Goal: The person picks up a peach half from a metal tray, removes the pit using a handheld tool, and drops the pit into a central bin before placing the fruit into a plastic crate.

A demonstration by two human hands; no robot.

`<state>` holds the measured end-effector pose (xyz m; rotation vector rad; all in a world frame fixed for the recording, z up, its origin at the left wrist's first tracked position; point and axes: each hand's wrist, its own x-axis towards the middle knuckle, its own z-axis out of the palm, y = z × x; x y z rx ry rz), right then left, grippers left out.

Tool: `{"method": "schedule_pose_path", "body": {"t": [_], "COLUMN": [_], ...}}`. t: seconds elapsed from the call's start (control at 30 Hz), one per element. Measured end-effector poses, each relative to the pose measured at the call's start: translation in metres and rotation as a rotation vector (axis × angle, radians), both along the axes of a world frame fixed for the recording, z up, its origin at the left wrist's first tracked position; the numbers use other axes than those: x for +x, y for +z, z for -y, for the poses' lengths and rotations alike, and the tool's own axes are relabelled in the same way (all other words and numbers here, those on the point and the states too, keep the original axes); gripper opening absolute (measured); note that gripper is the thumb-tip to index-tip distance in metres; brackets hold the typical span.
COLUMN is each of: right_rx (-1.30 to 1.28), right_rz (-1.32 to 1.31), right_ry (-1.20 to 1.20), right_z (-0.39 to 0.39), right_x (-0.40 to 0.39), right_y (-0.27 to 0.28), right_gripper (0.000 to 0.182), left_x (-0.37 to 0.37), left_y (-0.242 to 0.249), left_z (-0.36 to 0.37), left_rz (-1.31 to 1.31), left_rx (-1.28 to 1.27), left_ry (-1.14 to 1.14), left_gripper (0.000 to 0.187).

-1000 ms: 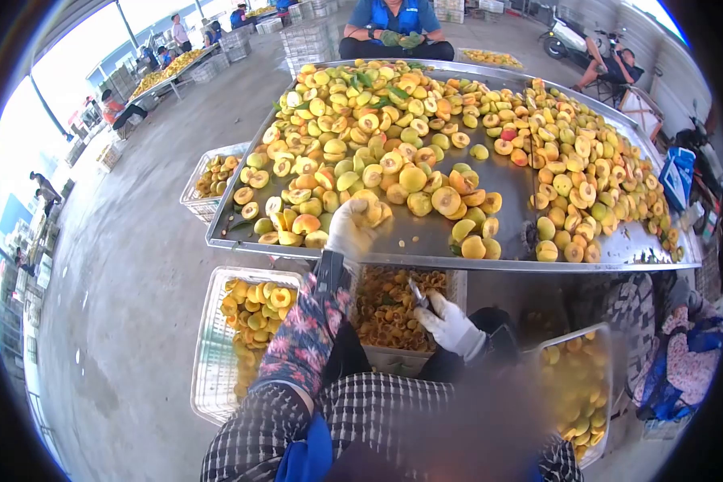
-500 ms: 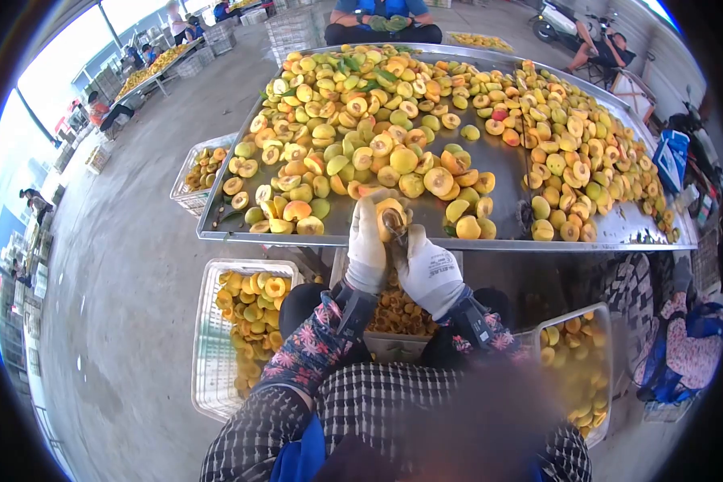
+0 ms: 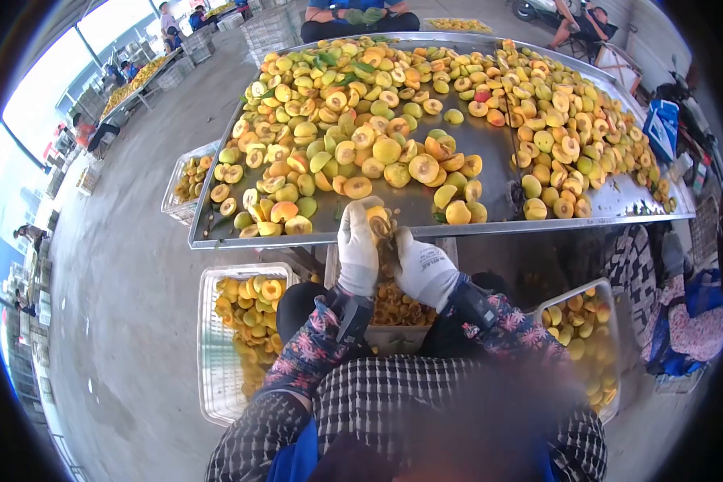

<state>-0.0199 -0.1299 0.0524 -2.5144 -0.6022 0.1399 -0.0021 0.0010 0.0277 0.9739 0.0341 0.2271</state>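
My left hand [image 3: 357, 247], in a white glove, is closed around a yellow peach half [image 3: 379, 223] at the near edge of the metal table [image 3: 490, 165]. The cut face with its brown hollow is turned toward my right hand. Close beside the fruit, my gloved right hand [image 3: 424, 269] is closed, thumb and fingers pressed together. A dark, thin thing shows near its fingertips, too small to name. Halved yellow peaches [image 3: 361, 136] are heaped on the table just beyond both hands. Under the hands, brownish pieces [image 3: 402, 305] lie in a crate between my knees.
A white crate [image 3: 209, 353] of peach halves stands at my left, another crate [image 3: 613, 353] at my right. A further filled crate [image 3: 171, 201] is beside the table's left end. A co-worker in gloves [image 3: 361, 16] sits across the table. Another person's patterned sleeve [image 3: 695, 329] is at right.
My right hand has moved slightly away from the peach half, opening a small gap. The left hand still holds the fruit. The whole view has shifted a little.
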Motion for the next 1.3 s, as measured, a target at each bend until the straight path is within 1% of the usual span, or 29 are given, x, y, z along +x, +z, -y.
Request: {"method": "schedule_pose_path", "body": {"t": [0.07, 0.17, 0.27, 0.37, 0.4, 0.5, 0.53, 0.63, 0.67, 0.73, 0.77, 0.8, 0.83, 0.87, 0.9, 0.97, 1.0, 1.1, 1.13, 1.23, 1.3], "right_rx": [0.075, 0.024, -0.061, -0.036, 0.016, 0.533, 0.640, 0.607, 0.654, 0.573, 0.532, 0.469, 0.487, 0.505, 0.523, 0.683, 0.765, 0.688, 0.614, 0.468, 0.422], "right_rz": [-0.029, -0.003, 0.060, 0.228, 0.227, -0.035, -0.064, 0.155, 0.032, -0.013, -0.034, 0.040, 0.011, -0.020, -0.052, -0.013, 0.008, -0.034, 0.028, 0.115, 0.085], "right_ry": [-0.004, 0.008, 0.075, 0.140, 0.129, -0.020, -0.038, -0.090, -0.161, -0.215, -0.240, -0.251, -0.269, -0.287, -0.305, -0.066, 0.057, -0.033, -0.031, -0.078, -0.117], "right_z": [-0.002, 0.001, 0.017, 0.026, 0.028, 0.028, 0.028, 0.022, 0.019, 0.011, 0.010, 0.010, 0.009, 0.006, 0.004, 0.007, 0.008, 0.020, 0.021, 0.012, 0.007], "right_x": [-0.002, 0.002, 0.013, 0.016, 0.014, 0.001, -0.001, 0.006, 0.005, 0.006, 0.008, 0.012, 0.011, 0.008, 0.005, 0.003, 0.001, -0.010, -0.011, -0.013, -0.015], "right_y": [-0.001, -0.004, -0.001, -0.013, -0.014, -0.015, -0.015, -0.020, -0.013, -0.002, 0.000, -0.009, -0.006, -0.001, 0.001, -0.002, -0.004, -0.007, -0.011, -0.016, -0.015], "right_gripper": [0.036, 0.038, 0.039, 0.039, 0.036, 0.029, 0.025, 0.025, 0.027, 0.028, 0.028, 0.028, 0.027, 0.027, 0.026, 0.025, 0.024, 0.024, 0.027, 0.031, 0.034], "left_x": [0.002, 0.005, 0.018, 0.025, 0.025, 0.015, 0.013, 0.004, 0.004, 0.004, 0.005, 0.004, 0.003, 0.002, 0.002, 0.006, 0.003, 0.006, 0.004, -0.005, -0.005], "left_y": [-0.004, -0.003, 0.017, 0.006, -0.003, 0.002, 0.005, 0.011, 0.010, 0.008, 0.005, 0.001, -0.001, 0.006, -0.001, -0.004, -0.004, -0.012, -0.007, 0.014, 0.010], "left_z": [-0.002, 0.001, -0.020, -0.037, -0.040, -0.030, -0.027, -0.019, -0.015, -0.004, -0.002, -0.001, 0.000, 0.003, 0.003, 0.006, 0.006, -0.004, -0.004, 0.009, 0.009], "left_rz": [0.023, -0.014, -0.259, -0.329, -0.252, -0.222, -0.220, -0.189, -0.167, -0.122, -0.092, -0.063, -0.036, -0.139, -0.148, -0.154, -0.240, -0.202, -0.172, -0.180, -0.169], "left_rx": [0.075, -0.024, -0.120, 0.066, 0.040, -0.173, -0.227, -0.396, -0.385, -0.361, -0.255, -0.149, -0.045, -0.200, -0.213, -0.237, -0.336, -0.453, -0.452, -0.401, -0.370], "left_ry": [0.043, 0.009, -0.300, -0.563, -0.604, -0.439, -0.403, -0.458, -0.470, -0.491, -0.456, -0.417, -0.375, -0.411, -0.356, -0.242, -0.184, -0.200, -0.217, -0.114, -0.134], "left_gripper": [0.040, 0.045, 0.052, 0.057, 0.050, 0.043, 0.040, 0.042, 0.041, 0.040, 0.040, 0.040, 0.040, 0.038, 0.037, 0.037, 0.037, 0.040, 0.044, 0.049, 0.052]}}
